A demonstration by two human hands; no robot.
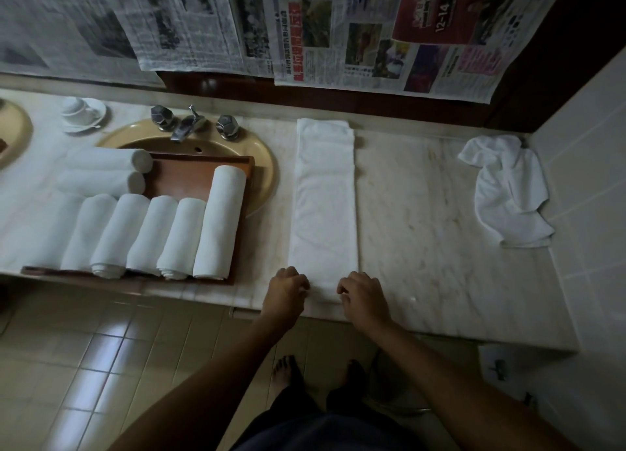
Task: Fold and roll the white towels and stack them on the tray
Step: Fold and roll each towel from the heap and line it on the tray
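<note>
Grip: the near end of the folded towel (323, 200) is pinched by the left hand (286, 289) and right hand (362, 294), evidently so rolling can be started. The towel is laid lengthwise on the bench (423, 213), beside the tray (189, 176) of rolled towels (142, 233).

We are in a bathroom. We see a tan sink (261, 179) with shiny taps (189, 123) set into a pale stone table (423, 196), with square tiles on the floor (84, 349) and on the wall (592, 152) beside it. Newspapers (305, 27) hang over the wall behind the sink, and a cup and saucer (83, 113) sit by it.
</note>
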